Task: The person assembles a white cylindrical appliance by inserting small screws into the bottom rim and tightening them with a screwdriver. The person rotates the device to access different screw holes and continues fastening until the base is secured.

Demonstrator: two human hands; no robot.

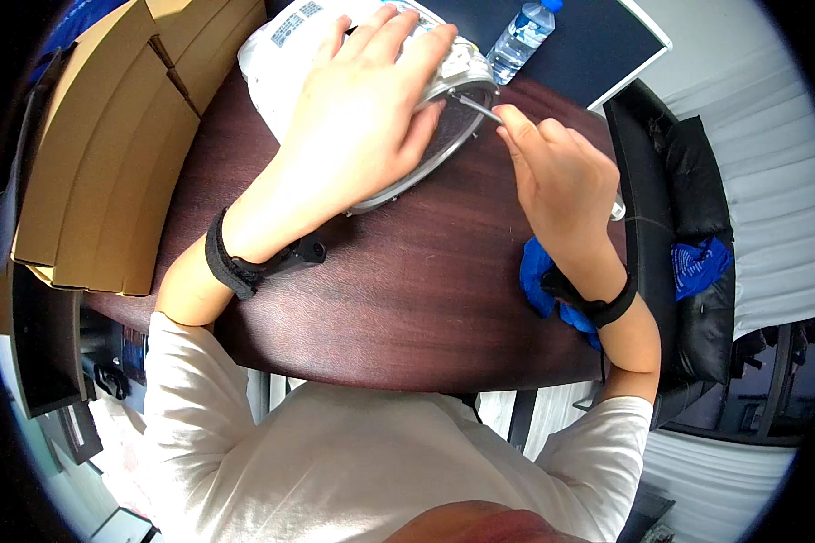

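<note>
A white rounded appliance (267, 90) with a grey ring-shaped rim (444, 167) around a dark round face lies at the far side of the brown table. My left hand (362, 100) rests on it, fingers spread over its top and thumb reaching the dark face. My right hand (561, 167) is closed around a thin metal shaft (478, 109), which looks like a screwdriver. Its tip meets the rim's upper right part. The handle is hidden in my fist. Small studs or screws stick out along the rim.
A cardboard box (100, 154) stands at the left. Beyond the appliance are a water bottle (521, 41) with a blue cap and a dark panel (598, 45) with a white edge. Blue cloth (534, 276) lies under my right wrist. A black sofa (697, 181) is at the right.
</note>
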